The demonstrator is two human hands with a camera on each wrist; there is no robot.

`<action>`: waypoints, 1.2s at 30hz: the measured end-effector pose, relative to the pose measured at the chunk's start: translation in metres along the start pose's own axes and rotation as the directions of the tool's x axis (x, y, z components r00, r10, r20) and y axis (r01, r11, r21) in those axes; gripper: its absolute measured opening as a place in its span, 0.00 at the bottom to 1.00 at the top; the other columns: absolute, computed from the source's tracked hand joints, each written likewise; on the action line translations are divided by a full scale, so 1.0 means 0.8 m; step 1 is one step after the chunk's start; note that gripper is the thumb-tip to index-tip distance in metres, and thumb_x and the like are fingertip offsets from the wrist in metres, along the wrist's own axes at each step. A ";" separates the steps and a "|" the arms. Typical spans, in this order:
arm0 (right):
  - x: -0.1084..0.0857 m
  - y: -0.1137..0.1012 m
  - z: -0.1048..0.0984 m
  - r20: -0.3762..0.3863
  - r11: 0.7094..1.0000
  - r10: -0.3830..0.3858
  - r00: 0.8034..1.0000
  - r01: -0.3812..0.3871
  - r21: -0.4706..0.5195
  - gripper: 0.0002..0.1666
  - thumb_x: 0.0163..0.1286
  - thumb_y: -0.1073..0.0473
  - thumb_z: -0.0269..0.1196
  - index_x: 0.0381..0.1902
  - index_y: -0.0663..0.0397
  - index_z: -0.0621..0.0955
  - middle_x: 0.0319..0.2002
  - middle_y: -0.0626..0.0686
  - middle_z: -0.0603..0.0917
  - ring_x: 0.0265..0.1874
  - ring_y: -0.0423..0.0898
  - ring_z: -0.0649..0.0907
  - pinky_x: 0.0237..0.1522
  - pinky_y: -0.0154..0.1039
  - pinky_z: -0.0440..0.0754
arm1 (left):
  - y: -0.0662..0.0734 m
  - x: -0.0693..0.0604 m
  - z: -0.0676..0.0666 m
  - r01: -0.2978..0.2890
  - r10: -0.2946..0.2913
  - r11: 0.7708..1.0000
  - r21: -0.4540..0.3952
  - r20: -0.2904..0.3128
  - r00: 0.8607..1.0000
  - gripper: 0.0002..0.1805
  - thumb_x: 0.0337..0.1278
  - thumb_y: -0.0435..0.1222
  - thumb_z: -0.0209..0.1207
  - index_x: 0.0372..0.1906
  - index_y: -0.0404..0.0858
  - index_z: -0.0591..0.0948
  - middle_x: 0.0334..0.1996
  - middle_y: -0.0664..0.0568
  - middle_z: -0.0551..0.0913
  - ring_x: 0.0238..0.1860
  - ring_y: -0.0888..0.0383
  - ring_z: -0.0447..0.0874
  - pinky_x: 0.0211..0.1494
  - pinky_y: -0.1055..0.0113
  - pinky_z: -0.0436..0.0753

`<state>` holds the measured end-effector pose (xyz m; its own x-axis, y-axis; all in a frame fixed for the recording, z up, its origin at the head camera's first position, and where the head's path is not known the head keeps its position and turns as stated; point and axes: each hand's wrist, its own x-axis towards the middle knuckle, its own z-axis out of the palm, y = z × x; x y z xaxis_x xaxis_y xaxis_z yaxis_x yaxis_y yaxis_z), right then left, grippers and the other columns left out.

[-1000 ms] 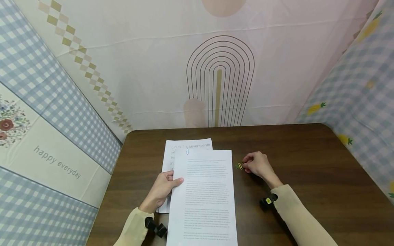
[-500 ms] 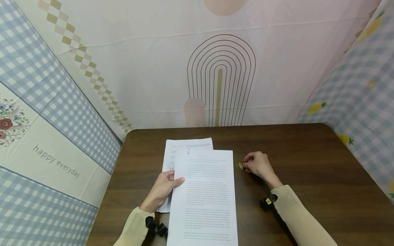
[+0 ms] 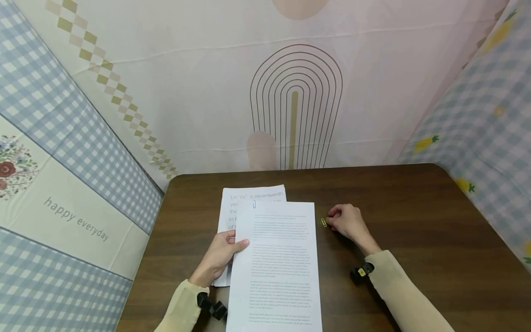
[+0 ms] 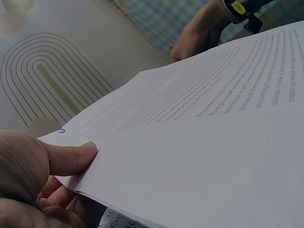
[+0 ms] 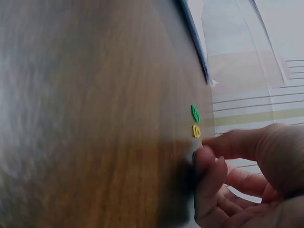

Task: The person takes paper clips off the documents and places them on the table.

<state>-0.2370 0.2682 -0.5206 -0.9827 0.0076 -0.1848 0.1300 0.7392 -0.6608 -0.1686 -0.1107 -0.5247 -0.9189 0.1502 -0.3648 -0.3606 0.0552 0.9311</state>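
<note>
My left hand (image 3: 219, 256) grips the left edge of a stack of printed paper sheets (image 3: 275, 263), thumb on top and fingers beneath. A blue paper clip (image 3: 254, 204) sits on the stack's top edge; the left wrist view shows it at the far corner. My right hand (image 3: 346, 221) is low at the table right of the sheets, thumb and forefinger close together. Beside its fingertips lie a yellow paper clip (image 5: 196, 131) and a green paper clip (image 5: 194, 113). Whether something small is between those fingertips is hidden.
Under the held sheets lies another paper stack (image 3: 254, 192) with large print, partly covered. The brown wooden table (image 3: 398, 203) reaches back to a patterned cloth wall (image 3: 199, 106). Checked cloth (image 3: 477, 138) hangs on the right.
Both hands stay almost in place. The held sheets have shifted very slightly to the right in the head view, and the view itself has moved a little.
</note>
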 end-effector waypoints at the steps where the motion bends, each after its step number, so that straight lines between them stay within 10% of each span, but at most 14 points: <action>1: -0.001 -0.001 0.000 -0.008 1.000 -0.004 1.000 0.004 -0.008 0.10 0.73 0.61 0.71 0.47 0.63 0.88 0.32 0.55 0.90 0.27 0.43 0.86 0.35 0.37 0.80 | 0.000 0.000 0.000 -0.001 0.001 1.000 0.002 -0.001 1.000 0.18 0.75 0.28 0.63 0.63 0.23 0.81 0.42 0.42 0.94 0.38 0.55 0.96 0.40 0.64 0.93; 18: -0.011 -0.025 -0.023 -0.107 0.988 -0.107 0.989 0.117 0.098 0.10 0.79 0.59 0.66 0.47 0.61 0.88 0.37 0.62 0.92 0.31 0.49 0.88 0.33 0.35 0.83 | 0.001 -0.001 0.001 0.003 -0.003 1.000 -0.009 0.035 0.999 0.20 0.76 0.28 0.62 0.65 0.22 0.79 0.41 0.45 0.95 0.38 0.57 0.96 0.41 0.66 0.93; 27: -0.012 -0.048 -0.030 -0.251 0.962 -0.193 0.949 0.234 0.143 0.08 0.78 0.60 0.69 0.44 0.60 0.90 0.34 0.61 0.91 0.29 0.50 0.88 0.28 0.31 0.80 | 0.000 0.000 0.006 0.007 -0.006 1.000 -0.015 0.052 0.999 0.19 0.75 0.27 0.62 0.64 0.22 0.80 0.43 0.43 0.95 0.39 0.55 0.96 0.42 0.64 0.94; 36: -0.011 -0.082 -0.022 -0.229 0.938 -0.279 0.932 0.316 0.144 0.07 0.74 0.61 0.71 0.45 0.58 0.91 0.37 0.58 0.92 0.33 0.47 0.84 0.33 0.32 0.79 | 0.002 -0.003 0.014 0.002 0.000 1.000 -0.020 0.071 0.997 0.19 0.74 0.26 0.63 0.64 0.21 0.80 0.43 0.42 0.95 0.38 0.57 0.96 0.41 0.66 0.93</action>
<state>-0.2391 0.2318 -0.4626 -0.9829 -0.0447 0.1789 -0.1697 0.5983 -0.7831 -0.1652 -0.1002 -0.5224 -0.9051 0.2203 -0.3638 -0.3652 0.0359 0.9303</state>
